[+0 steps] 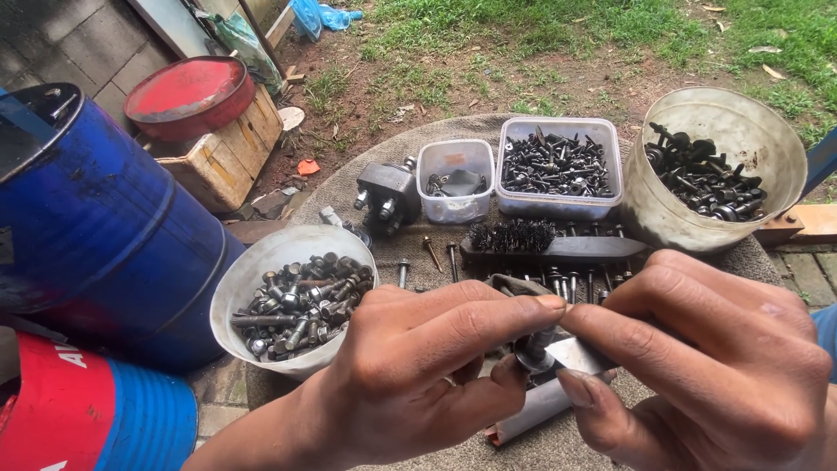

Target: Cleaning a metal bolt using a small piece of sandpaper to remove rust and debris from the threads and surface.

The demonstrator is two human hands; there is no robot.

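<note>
My left hand point(418, 366) and my right hand point(697, 358) meet at the lower middle of the view, fingertips pinched together on a small dark bolt with a washer point(532, 353). A folded piece of grey sheet metal point(545, 401) lies under the fingers. Behind the hands, loose screws and bolts point(453, 257) lie in a row on the round grey table top point(336, 187), next to a black bristle brush point(523, 240).
A white bowl of bolts point(301, 301) sits left. At the back stand a small clear tub point(455, 179), a larger tub of dark screws point(558, 166) and a tilted bucket of bolts point(715, 179). A blue drum point(96, 227) stands at left.
</note>
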